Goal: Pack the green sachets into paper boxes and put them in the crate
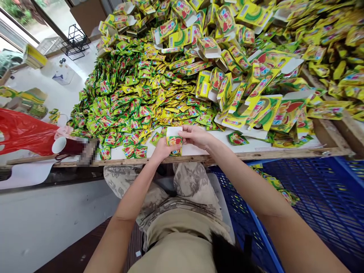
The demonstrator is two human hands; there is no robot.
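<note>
A small yellow-green candy box (174,141) with a watermelon picture is held upright near the table's front edge, its white flap raised. My left hand (161,150) is closed around the box from the left and below. At the box's upper right edge, the bent fingers of my right hand (196,137) pinch at the flap; their tips are partly hidden. Just beyond my hands spreads a heap of small green and yellow candy packets (119,100). A few loose packets (133,151) lie to the left of my left hand, and one green packet (237,138) lies to the right.
Many yellow cartons (209,47), several with open flaps, are piled at the back and right. A wooden rim (256,154) edges the table. To the left are a red plastic bag (28,131) and a dark cup (68,147). Blue crates (321,189) stand below right.
</note>
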